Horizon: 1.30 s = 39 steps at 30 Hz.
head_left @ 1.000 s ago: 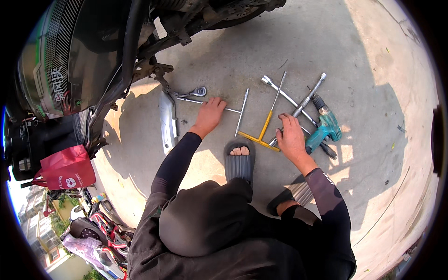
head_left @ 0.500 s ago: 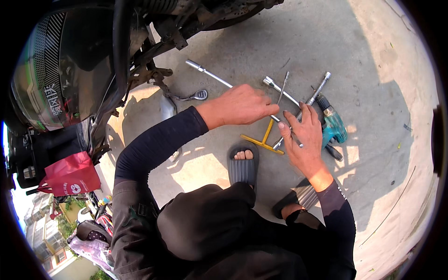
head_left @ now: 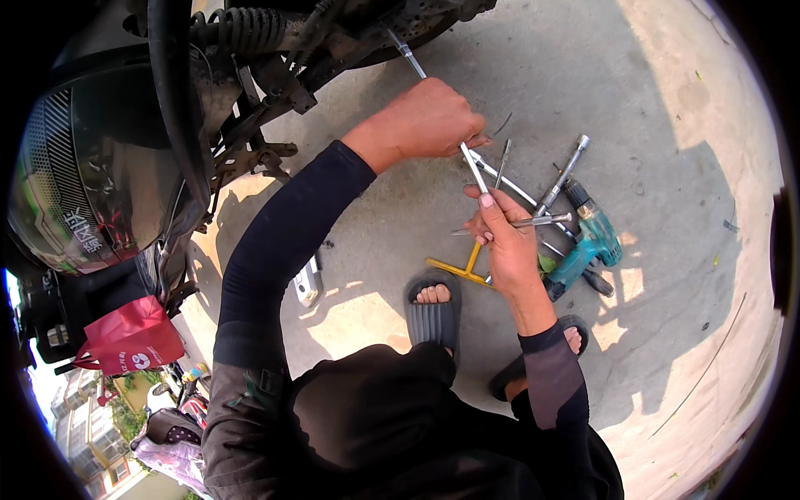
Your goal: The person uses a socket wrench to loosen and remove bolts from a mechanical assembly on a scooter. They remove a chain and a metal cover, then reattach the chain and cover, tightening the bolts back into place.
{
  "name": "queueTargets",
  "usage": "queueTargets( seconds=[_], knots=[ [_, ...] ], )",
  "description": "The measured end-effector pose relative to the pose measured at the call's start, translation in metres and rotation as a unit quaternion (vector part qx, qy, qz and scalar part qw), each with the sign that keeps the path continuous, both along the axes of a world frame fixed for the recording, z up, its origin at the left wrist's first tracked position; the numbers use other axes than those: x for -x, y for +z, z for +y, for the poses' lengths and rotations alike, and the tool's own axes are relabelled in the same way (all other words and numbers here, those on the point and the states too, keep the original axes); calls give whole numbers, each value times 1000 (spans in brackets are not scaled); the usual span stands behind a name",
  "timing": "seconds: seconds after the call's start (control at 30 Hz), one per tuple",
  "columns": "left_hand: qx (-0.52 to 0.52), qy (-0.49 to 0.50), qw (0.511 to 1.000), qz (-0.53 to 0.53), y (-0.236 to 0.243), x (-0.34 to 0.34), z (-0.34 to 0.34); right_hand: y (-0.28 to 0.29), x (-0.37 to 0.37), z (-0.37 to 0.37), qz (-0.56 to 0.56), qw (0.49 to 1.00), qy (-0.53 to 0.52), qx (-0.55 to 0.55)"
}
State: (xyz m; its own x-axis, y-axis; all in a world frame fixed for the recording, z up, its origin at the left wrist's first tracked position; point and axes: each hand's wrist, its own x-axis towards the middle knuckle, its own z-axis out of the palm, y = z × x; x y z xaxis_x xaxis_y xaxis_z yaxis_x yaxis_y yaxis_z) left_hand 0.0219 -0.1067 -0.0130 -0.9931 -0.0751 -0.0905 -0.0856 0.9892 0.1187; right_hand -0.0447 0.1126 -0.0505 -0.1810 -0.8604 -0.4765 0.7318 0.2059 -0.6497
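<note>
A long chrome T-handle socket wrench (head_left: 474,169) slants between my two hands. My left hand (head_left: 433,122) is closed around the middle of its shaft, palm side down. Beyond that fist the socket end reaches up to the dark underside of the motorcycle (head_left: 333,50); whether it touches is unclear. My right hand (head_left: 510,242) grips the wrench at its crossbar, with the bar sticking out on both sides of the fingers. Just below the crossbar, a yellow T-handle tool (head_left: 457,268) lies on the concrete, partly covered by my right hand.
Other chrome T-handle wrenches (head_left: 573,158) lie on the ground at right, beside a teal cordless drill (head_left: 596,237). A silver metal part (head_left: 307,283) rests below my left forearm. A red bag (head_left: 133,337) hangs at the left. My sandalled feet (head_left: 433,312) stand close by.
Both hands have swung the wrench so its socket end moved up and right to the motorcycle. My left hand rose; my right hand shifted left and now grips the crossbar.
</note>
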Motion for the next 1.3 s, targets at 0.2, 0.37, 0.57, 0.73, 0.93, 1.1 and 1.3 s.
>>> queueTargets(
  seconds=[0.2, 0.37, 0.57, 0.73, 0.93, 1.1, 1.3],
  knots=[
    [0, -15, 1000, 1, -2, -1, -2, 8, 2, -1, -111, 994, -7, 18],
    [0, 26, 999, -47, 6, -6, 0, 8, 0, -2, -288, 957, -11, 36],
    [-89, 193, 970, 117, 49, -49, 65, 7, 14, -18, 348, 936, -53, 33],
    [-403, 297, 865, 40, 0, -58, 156, -2, 3, -20, 292, 954, -62, 39],
    [-408, 387, 827, -23, -5, -32, 150, 43, 82, -29, -122, 969, -151, 152],
    [-316, 411, 848, 113, -22, -17, 162, 53, 89, -42, -187, 970, -55, 143],
    [-398, 322, 778, 364, -60, -5, 166, 97, 42, -36, 274, 955, 20, 110]
  ],
)
